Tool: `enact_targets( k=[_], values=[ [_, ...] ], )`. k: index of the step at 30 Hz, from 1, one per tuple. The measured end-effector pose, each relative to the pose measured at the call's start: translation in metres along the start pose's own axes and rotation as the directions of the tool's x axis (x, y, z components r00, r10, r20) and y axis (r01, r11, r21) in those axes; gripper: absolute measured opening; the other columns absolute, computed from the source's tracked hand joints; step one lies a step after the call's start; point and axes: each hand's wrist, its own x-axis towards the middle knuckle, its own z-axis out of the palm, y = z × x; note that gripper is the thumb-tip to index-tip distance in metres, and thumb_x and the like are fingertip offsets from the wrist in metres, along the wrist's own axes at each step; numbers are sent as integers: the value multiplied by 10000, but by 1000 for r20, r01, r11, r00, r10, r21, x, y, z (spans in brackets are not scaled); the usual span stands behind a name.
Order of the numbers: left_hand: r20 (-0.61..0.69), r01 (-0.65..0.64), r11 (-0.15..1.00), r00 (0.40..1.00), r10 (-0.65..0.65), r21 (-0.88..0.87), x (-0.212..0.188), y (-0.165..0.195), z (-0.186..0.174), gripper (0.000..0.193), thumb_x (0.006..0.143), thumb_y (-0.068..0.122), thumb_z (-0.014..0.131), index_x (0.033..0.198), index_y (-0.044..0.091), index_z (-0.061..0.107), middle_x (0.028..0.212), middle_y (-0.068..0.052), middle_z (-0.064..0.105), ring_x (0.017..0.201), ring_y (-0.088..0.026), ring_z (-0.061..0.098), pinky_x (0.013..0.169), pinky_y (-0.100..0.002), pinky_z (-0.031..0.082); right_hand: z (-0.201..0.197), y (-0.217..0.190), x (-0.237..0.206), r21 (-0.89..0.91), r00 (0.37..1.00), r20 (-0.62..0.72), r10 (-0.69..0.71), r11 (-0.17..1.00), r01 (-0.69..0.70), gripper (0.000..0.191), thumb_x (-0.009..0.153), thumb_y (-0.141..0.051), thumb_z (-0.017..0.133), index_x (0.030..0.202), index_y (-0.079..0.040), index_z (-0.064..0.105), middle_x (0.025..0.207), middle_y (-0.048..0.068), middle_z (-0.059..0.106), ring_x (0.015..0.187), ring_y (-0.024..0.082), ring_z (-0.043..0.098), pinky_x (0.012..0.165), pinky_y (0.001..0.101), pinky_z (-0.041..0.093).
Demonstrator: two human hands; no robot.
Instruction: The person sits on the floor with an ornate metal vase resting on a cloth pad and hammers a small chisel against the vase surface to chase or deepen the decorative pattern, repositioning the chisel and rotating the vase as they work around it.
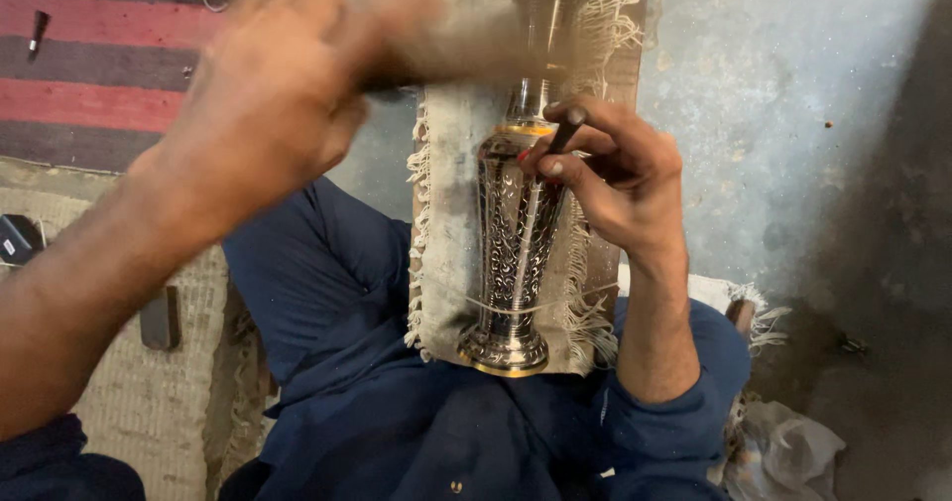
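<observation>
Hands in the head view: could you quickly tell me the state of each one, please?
Left hand: raised, motion-blurred; grip cannot be told.
Right hand: closed on a thin dark tool at the engraved metal vase.

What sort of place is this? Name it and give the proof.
Probably a floor-level metal engraving workshop. An ornate silver metal vase lies on a worn fringed cloth across the person's lap, the right hand holds a thin dark tool against it, and the bare grey concrete floor is stained.

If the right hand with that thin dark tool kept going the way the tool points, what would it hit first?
Most likely the engraved metal vase: the right hand holds the thin dark tool aimed at its upper body, tip seemingly at the surface, though depth is unclear. The frayed cloth lies beneath.
</observation>
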Motion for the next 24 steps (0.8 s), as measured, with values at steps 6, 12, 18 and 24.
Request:
enact_targets(
  k=[6,12,18,24],
  values=[
    [11,17,1000,1000,-17,-25,2,1,0,687,947,-4,691,1541,145,381,1149,-187,583,1071,-374,609,897,-480,507,-2,4,0,15,1000,17,-26,1000,26,437,1027,110,672,1434,0,553,1060,161,761,986,201,767,841,300,667],
    [-15,2,999,1000,-3,-46,2,0,-2,700,911,-47,695,1528,138,422,1190,-194,571,1104,-401,593,954,-484,502,-1,6,-2,71,1000,0,0,997,0,440,1032,124,658,1441,-6,563,1072,158,750,1015,207,757,880,315,662],
    [12,69,989,998,-68,-128,2,-4,6,687,913,-8,715,1512,167,427,1152,-171,571,1147,-366,599,982,-460,514,4,3,-2,81,998,-44,44,996,-40,425,1022,124,636,1422,10,552,1087,141,742,1024,200,753,908,323,659],
    [35,68,991,997,-64,-114,2,1,2,785,888,-9,717,1582,152,387,1153,-189,561,1086,-414,598,956,-504,501,21,-6,-7,91,978,-188,87,993,-71,376,1066,128,637,1411,12,540,1027,125,731,1005,179,750,899,298,650]
  ],
)
